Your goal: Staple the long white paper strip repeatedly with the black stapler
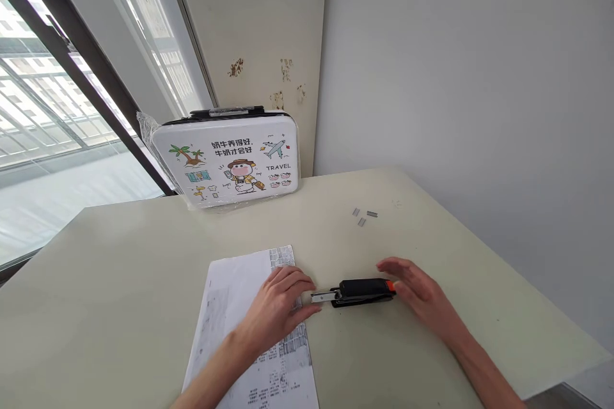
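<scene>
Head view: left hand [281, 303], fingers parted, straddles the stapler [362, 288]'s extended metal tray [323, 297]; right hand [423, 291] curves loosely at its orange end [390, 285]. Contact unclear; level, steady support advisable.

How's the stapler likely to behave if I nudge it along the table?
The stapler will probably slide rather than roll: its body is long and low. The metal rail jutting from one end may shift if that end is pushed. The table looks smooth, so it likely gives little grip.
</scene>
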`<state>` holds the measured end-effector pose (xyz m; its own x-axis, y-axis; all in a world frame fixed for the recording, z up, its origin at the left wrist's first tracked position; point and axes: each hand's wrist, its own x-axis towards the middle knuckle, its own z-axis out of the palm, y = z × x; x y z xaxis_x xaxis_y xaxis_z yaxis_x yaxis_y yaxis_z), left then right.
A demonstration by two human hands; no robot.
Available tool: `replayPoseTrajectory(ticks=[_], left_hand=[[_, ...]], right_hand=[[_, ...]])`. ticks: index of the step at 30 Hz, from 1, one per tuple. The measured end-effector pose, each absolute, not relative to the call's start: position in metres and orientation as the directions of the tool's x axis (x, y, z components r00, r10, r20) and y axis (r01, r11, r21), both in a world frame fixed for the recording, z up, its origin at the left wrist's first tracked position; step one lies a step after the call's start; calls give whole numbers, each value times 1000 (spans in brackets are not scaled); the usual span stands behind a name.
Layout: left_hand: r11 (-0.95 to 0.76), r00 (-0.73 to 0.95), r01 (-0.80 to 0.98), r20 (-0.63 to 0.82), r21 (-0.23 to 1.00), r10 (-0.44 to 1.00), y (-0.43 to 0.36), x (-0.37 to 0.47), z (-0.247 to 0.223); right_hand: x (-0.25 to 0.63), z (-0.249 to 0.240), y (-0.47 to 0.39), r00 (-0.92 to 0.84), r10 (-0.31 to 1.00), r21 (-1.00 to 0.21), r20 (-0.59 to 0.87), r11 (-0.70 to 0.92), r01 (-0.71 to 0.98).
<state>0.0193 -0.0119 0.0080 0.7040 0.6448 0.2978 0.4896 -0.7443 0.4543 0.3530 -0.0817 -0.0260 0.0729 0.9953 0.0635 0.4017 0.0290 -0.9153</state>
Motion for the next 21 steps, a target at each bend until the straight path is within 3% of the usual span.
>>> replayPoseTrajectory(ticks=[2,5,11,16,21], left_hand=[[-724,691,485,292,490,661,-11,15,10],[-683,660,479,287,551,695,-10,7,11],[-648,636,470,279,600,719,-14,-5,9],[-646,623,471,291,601,726,-17,-13,11],[-690,605,448,375,569,703,-16,-2,23]], right_hand=[[361,-24,-63,134,984,-875,119,40,483],[370,-25,-20,212,945,-712,248,30,702],[383,-32,55,237,935,-620,264,-24,784],[382,-26,59,268,941,-651,209,-71,756],[355,9,20,180,977,-785,110,-26,619]])
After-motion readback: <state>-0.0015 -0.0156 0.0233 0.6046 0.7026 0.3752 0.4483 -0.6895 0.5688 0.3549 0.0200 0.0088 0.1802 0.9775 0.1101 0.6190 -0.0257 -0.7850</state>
